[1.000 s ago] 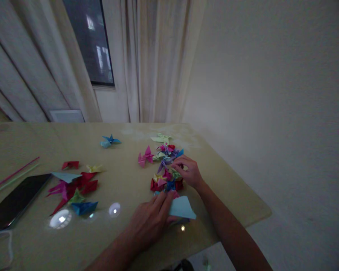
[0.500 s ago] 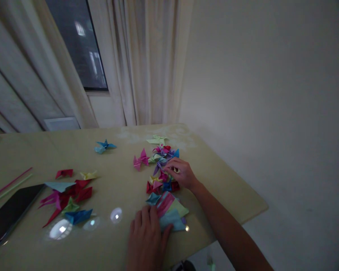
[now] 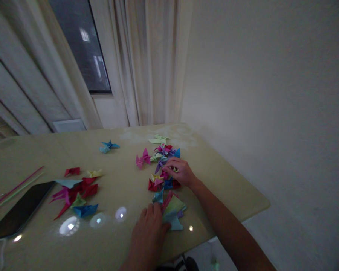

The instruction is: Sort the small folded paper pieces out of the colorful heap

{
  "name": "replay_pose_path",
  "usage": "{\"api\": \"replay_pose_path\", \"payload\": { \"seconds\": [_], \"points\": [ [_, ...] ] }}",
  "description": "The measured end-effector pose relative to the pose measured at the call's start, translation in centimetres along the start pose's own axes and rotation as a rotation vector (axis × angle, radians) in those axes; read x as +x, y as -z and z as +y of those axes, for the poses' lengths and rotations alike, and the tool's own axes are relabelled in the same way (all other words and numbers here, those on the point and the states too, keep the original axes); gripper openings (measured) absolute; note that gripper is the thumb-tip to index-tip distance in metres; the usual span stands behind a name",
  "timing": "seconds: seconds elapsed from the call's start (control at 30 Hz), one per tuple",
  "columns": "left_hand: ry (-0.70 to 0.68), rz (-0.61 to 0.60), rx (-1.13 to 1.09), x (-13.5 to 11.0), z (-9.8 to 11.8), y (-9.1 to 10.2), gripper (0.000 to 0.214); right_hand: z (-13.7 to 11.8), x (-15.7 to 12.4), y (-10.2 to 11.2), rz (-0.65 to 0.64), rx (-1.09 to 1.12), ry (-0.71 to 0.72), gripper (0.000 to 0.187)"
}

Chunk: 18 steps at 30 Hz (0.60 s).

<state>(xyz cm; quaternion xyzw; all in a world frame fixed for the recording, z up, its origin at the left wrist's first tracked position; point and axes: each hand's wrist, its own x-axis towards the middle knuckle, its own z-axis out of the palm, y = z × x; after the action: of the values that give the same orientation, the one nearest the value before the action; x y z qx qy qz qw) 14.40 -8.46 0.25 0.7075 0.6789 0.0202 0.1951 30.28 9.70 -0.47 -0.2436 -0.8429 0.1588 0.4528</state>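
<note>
My right hand (image 3: 180, 171) reaches over a pile of small folded paper cranes. Its fingers are pinched at a purple paper crane (image 3: 159, 165). My left hand (image 3: 149, 227) is at the table's near side, fingers and thumb closed around the left edge of a bunch of coloured paper (image 3: 173, 216) in light blue, green and red. Just beyond those fingers lies a teal folded piece (image 3: 158, 196). Between the hands sit red, yellow and blue cranes (image 3: 168, 183). A pink crane (image 3: 143, 158) rests left of the pile, and a pale green one (image 3: 159, 139) behind it.
At the left lies another group of folded paper pieces (image 3: 76, 192), with a black phone (image 3: 21, 210) and two thin sticks (image 3: 17, 188), pink and pale green. A blue crane (image 3: 109, 145) sits farther back. The table's edge (image 3: 255, 212) runs along the right, near the wall.
The view has shifted slightly. My left hand has drawn the coloured paper together, and its fingers have curled more around it. My right hand stays almost where it was.
</note>
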Motion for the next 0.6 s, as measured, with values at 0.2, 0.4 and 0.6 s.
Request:
{"api": "replay_pose_path", "payload": {
  "seconds": [0.2, 0.4, 0.6],
  "points": [
    [-0.007, -0.172, -0.072, -0.4, 0.9, 1.6, 0.04, 0.3, 0.0, 0.0, -0.017, 0.005, -0.003, 0.025],
    [-0.022, -0.162, 0.058, -0.4, 2.0, 2.1, 0.04, 0.4, -0.1, -0.3, -0.019, 0.002, 0.012, 0.024],
    [-0.091, -0.03, 0.19, -0.2, 1.9, -1.1, 0.047, 0.4, -0.2, -0.4, -0.041, -0.006, 0.005, 0.025]
  ]
}}
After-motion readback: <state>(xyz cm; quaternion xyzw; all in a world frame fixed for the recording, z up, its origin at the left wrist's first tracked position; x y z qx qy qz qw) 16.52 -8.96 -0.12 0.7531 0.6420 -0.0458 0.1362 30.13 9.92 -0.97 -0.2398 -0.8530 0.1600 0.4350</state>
